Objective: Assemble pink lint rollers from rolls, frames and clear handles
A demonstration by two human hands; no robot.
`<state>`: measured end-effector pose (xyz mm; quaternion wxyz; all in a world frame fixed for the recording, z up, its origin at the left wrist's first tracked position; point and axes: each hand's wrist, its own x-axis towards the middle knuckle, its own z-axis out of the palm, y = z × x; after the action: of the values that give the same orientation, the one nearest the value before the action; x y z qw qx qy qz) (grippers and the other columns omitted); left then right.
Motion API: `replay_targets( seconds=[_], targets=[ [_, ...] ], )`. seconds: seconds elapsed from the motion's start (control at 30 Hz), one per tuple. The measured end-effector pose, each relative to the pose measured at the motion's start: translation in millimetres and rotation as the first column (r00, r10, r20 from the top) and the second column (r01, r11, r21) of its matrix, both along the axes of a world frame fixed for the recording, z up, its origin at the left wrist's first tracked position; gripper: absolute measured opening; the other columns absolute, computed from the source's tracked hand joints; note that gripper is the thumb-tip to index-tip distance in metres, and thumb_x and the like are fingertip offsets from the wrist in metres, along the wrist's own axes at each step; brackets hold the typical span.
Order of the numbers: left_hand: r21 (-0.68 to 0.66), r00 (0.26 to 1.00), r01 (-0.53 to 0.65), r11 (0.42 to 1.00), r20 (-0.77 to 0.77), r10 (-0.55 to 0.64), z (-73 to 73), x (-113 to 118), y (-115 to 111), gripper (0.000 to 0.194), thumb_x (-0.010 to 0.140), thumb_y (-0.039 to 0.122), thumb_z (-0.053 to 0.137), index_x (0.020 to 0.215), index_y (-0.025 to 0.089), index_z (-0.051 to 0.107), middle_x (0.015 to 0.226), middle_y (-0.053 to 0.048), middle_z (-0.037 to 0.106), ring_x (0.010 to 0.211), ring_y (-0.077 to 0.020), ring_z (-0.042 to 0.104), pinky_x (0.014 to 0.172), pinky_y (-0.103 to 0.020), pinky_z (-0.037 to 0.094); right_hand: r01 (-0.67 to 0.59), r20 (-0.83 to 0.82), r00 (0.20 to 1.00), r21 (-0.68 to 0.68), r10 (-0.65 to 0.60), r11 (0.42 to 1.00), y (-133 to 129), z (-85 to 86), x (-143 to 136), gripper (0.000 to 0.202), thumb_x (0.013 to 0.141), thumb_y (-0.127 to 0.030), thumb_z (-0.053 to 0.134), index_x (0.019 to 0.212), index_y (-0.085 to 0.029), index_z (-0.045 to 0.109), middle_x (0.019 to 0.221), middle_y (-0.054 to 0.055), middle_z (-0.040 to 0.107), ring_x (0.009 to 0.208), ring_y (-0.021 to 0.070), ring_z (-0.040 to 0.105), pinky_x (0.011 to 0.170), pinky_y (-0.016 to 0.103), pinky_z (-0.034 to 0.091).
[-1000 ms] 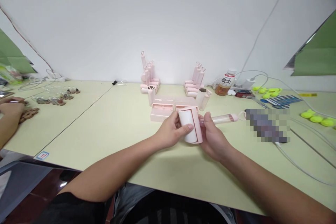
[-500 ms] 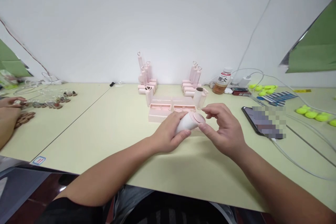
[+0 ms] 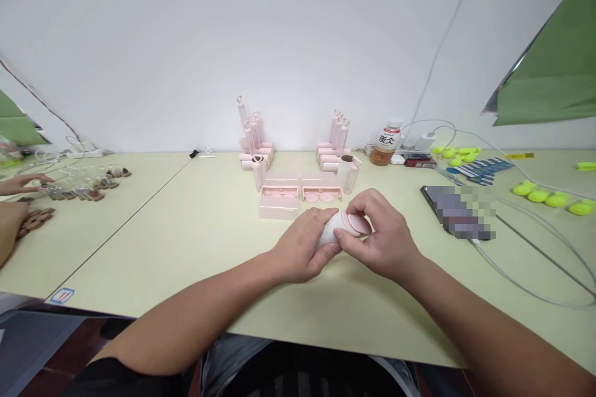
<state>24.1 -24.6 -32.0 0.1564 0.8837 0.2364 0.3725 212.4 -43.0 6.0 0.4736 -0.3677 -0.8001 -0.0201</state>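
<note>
My left hand is wrapped round a white roll, which it holds tilted above the table. A pink round cap sits at the roll's right end, its disc tipped at an angle. The thumb and fingers of my right hand close on this cap, partly covering it. Just beyond my hands are two open pink boxes, the left box and the right box, with pink round parts inside. Behind the right box, another white roll stands upright with a brown core, beside a pink handle.
Pink handles with loops stand in a left group and a right group by the wall. A drink bottle, a phone with a cable and yellow-green pieces lie right. At far left another person's hand handles small bagged items.
My right hand has moved in from beside the roll and now grips the pink cap. The cap is tipped further out from the roll's end. The view has shifted slightly.
</note>
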Motion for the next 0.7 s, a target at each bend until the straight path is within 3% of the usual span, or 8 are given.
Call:
replay_targets(
  seconds=[0.13,0.33,0.57,0.7],
  targets=[
    [-0.021,1.000,0.015,1.000,-0.024,-0.015,0.3,5,-3,0.044,0.090,0.033,0.052,0.129,0.016,0.040,0.115,-0.014,0.059,0.101,-0.0259,0.056,0.089,-0.043,0.048,-0.036,0.030,0.999,-0.020,0.037,0.999,0,-0.6,0,0.022,0.072,-0.020,0.060,0.076,-0.024,0.039,0.070,-0.002,0.042,0.061,0.0150,0.042,0.054,0.028,0.035],
    [-0.096,0.990,0.015,0.995,-0.139,-0.028,2.7,12,-4,0.027,0.080,0.030,0.056,0.104,0.019,0.050,0.097,-0.008,0.061,0.086,-0.0233,0.056,0.076,-0.037,0.047,-0.092,0.081,0.992,-0.004,0.092,0.996,-4,-2.9,-3,0.026,0.073,-0.020,0.059,0.071,-0.024,0.034,0.064,-0.004,0.039,0.055,0.0124,0.038,0.051,0.025,0.033],
    [0.095,0.997,0.038,0.995,-0.070,-0.031,-9.9,10,7,0.027,0.085,0.034,0.053,0.105,0.017,0.049,0.096,-0.009,0.060,0.088,-0.0231,0.055,0.080,-0.038,0.047,-0.132,0.017,0.991,0.127,0.131,0.983,-5,-5.8,-4,0.028,0.075,-0.021,0.064,0.072,-0.023,0.036,0.063,-0.005,0.035,0.053,0.0107,0.035,0.048,0.023,0.028],
    [0.205,0.997,0.070,0.976,-0.053,-0.060,-14.6,9,14,0.028,0.088,0.035,0.050,0.109,0.016,0.047,0.097,-0.011,0.061,0.088,-0.0236,0.054,0.079,-0.039,0.047,-0.157,0.012,0.987,0.129,0.157,0.979,-6,-4.7,-5,0.029,0.075,-0.021,0.064,0.071,-0.023,0.036,0.062,-0.005,0.035,0.052,0.0101,0.034,0.046,0.023,0.027]
  ],
)
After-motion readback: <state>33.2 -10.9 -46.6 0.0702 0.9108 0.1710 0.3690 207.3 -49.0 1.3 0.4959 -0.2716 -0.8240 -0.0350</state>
